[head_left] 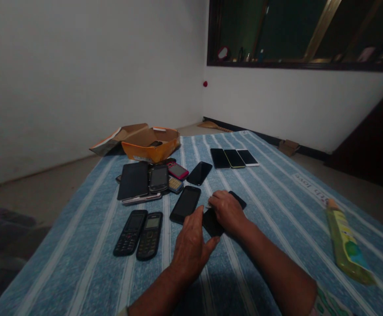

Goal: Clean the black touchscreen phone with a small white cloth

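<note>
A dark smartphone lies on the striped cloth between my hands. My left hand is at its left side, the index finger along the upper left corner and the thumb at the lower edge. Over the same phone's upper right part curl the fingers of my right hand, hiding some of it. Another dark phone shows partly behind my right hand. Just left of them rests a black smartphone, close to my left fingertips. Two keypad phones lie side by side farther left.
Beyond, several phones and a dark tablet-like slab are piled before an open orange cardboard box. A lone smartphone lies near the pile. Three phones form a row at the back. A yellow-green bottle lies at right.
</note>
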A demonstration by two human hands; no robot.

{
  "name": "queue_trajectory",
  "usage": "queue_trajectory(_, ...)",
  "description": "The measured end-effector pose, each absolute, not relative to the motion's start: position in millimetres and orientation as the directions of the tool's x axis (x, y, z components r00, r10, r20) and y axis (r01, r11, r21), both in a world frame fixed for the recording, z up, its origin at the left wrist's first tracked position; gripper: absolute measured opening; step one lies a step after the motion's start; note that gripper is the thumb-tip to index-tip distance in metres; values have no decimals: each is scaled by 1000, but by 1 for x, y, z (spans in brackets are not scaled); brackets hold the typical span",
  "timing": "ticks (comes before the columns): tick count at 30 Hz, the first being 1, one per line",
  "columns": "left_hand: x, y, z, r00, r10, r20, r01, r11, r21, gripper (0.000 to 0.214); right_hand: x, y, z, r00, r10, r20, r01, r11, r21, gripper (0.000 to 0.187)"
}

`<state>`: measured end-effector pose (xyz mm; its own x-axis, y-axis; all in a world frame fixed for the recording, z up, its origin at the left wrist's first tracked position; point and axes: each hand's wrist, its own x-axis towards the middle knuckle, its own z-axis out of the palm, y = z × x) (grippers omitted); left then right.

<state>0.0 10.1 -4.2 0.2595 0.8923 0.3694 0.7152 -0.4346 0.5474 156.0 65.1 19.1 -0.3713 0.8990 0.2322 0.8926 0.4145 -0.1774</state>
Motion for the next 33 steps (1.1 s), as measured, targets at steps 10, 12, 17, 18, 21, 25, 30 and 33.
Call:
queue_trajectory(10,-1,10,-3,248,913,325,723,-398,565,75,192,90,21,-88,978,187,978,120,-169,28)
queue_trajectory(12,-1,10,-3,250,911,327,724,-401,562,75,188,88,21,-109,973,202,979,141,-149,28)
queue_trajectory(17,0,11,-4,241,908,343,723,-404,561,79,161,70,22,-401,888,225,890,436,-132,24)
queue_trajectory(18,0,11,-5,238,908,345,721,-403,563,81,156,67,22,-463,856,231,854,500,-143,22)
queue_trajectory(21,1,11,-7,233,906,354,715,-406,569,86,146,60,21,-556,795,242,781,600,-174,20)
queue_trajectory(25,0,12,-11,235,893,385,709,-428,561,90,147,59,22,-551,795,253,771,601,-211,19)
queue_trajectory(30,0,13,-17,228,884,407,705,-438,558,94,146,58,23,-507,816,280,774,573,-268,21)
queue_trajectory(33,1,14,-19,219,876,431,696,-449,560,96,141,58,19,-530,796,292,726,604,-329,23)
